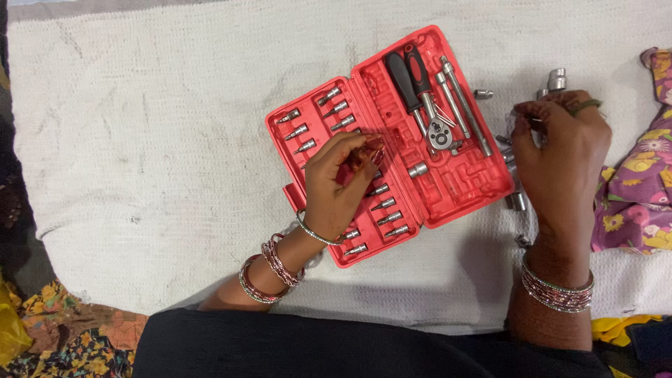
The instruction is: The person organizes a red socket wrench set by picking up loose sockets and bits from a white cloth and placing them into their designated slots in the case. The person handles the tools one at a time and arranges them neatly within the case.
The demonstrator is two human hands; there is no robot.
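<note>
The red tool case (448,199) lay open on the white cloth (154,140), a little turned. The left hand (339,182) rested on the left half of the case, over the rows of small bits (329,108); its fingers were bent down, but I could not tell if they pinched one. In the right half lay a ratchet handle (413,80) and extension bars (462,105). The right hand (563,157) was just beside the case, curled over loose sockets (556,78); its grip was hidden.
</note>
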